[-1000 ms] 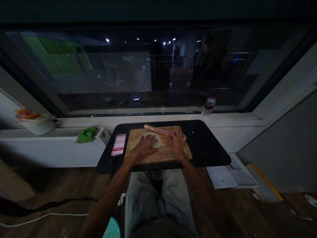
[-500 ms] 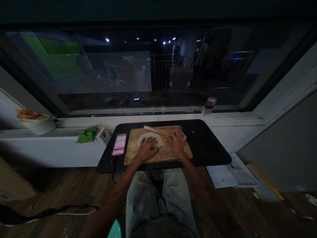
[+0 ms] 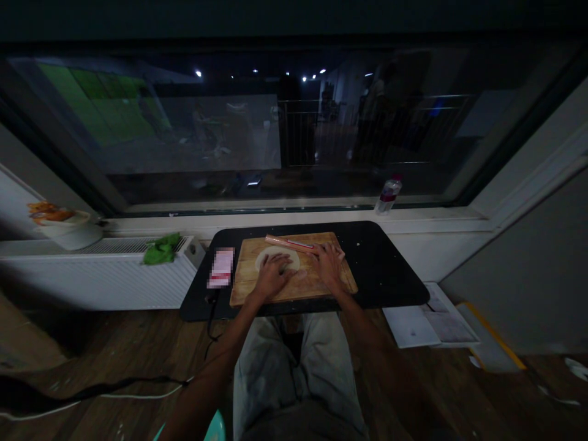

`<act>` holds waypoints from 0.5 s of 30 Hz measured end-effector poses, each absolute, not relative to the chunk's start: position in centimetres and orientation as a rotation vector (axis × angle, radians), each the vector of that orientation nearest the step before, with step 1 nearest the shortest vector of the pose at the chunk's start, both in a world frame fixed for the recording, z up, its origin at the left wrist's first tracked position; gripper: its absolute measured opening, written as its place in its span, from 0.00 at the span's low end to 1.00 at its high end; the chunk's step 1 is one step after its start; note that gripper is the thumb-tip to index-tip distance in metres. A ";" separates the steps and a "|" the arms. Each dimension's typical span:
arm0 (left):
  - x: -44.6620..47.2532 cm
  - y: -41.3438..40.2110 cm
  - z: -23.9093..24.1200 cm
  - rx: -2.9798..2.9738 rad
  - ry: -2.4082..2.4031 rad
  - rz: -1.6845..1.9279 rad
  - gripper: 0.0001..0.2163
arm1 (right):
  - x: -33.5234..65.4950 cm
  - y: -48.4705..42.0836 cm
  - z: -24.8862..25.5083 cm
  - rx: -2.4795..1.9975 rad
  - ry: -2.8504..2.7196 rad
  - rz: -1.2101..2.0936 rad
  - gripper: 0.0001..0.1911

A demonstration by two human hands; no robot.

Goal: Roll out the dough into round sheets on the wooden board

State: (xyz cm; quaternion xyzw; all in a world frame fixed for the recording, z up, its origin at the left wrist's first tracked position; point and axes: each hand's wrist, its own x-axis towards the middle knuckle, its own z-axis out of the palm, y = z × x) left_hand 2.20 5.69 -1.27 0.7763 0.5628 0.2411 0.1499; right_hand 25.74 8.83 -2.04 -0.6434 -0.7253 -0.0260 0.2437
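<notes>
My left hand [image 3: 272, 277] rests with fingers stretched out on a flat round of pale dough [image 3: 294, 260]. The dough lies on the left part of a wooden cutting board [image 3: 247, 285]; my fingers hide some of it. Along the board's far side, a slim pinkish rolling pin [image 3: 287, 243] with a label slants down to the right. My right hand [image 3: 327, 267] is on its right part, the fingers bent over it. A sliver of the pin shows beyond that hand.
The board sits on a black table [image 3: 390, 269]. Left of it lies a blurred-out phone-like object [image 3: 222, 267] with a cable. Behind are a window sill with a plastic bottle [image 3: 388, 195] and a radiator [image 3: 138, 278] bearing a green cloth [image 3: 162, 248]. A teal container [image 3: 215, 427] stands below.
My left hand has shifted slightly on the dough, its fingers a little more bent. The right hand and the rolling pin have barely moved.
</notes>
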 end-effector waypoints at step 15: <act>3.1 8.1 -2.1 2.098 1.795 0.516 0.47 | 25.7 8.7 -1.8 -1.750 -1.978 -0.051 0.16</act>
